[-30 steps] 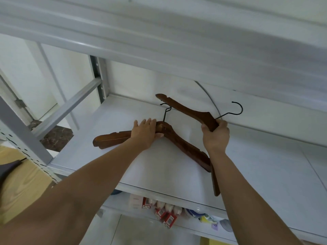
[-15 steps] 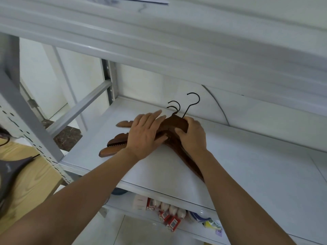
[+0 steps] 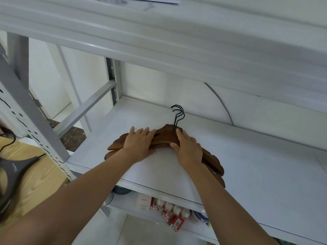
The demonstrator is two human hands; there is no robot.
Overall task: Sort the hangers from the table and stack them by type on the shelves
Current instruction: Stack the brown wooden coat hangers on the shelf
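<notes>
Two brown wooden hangers [image 3: 165,137] with black wire hooks lie stacked one on the other on the white shelf [image 3: 256,167], hooks pointing to the back wall. My left hand [image 3: 139,144] lies flat on the stack's left arm, fingers spread. My right hand [image 3: 188,147] presses on the right arm near the hooks, thumb curled under the stack's front edge. The hangers' right ends stick out past my right wrist.
Another white shelf [image 3: 159,32] hangs close overhead. A grey perforated upright [image 3: 35,124] and brace stand at the left. A wooden table [image 3: 31,175] with a dark grey hanger [image 3: 10,172] lies lower left. Boxes and small items [image 3: 169,211] fill the shelf below.
My right hand brought the second hanger down onto the first one. Both hooks swung round to line up. Both hands now rest on the aligned stack.
</notes>
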